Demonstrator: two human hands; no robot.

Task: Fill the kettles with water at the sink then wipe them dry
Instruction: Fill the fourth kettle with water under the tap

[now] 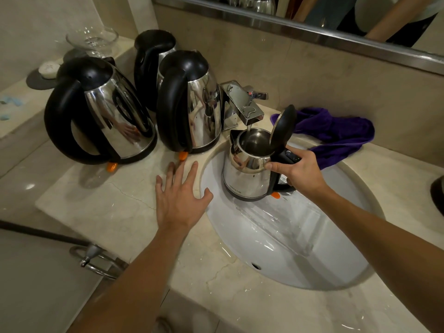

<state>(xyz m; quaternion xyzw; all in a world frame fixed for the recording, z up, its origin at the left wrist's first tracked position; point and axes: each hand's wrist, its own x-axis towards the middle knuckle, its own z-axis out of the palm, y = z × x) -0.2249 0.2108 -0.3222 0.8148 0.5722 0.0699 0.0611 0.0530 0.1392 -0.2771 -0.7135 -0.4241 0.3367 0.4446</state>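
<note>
Kettle (247,174) under running tap (242,104), lid up, handle gripped by right hand (304,170); left hand (179,198) flat, fingers spread on bench (108,203) beside it

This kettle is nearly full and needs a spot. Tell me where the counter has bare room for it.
Bare marble lies in front of the two front kettles, around and nearer than the left hand, left of the sink. The counter's near edge is bare too. Crowded: behind the faucet, kettles on its left, and the purple cloth on its right.
</note>
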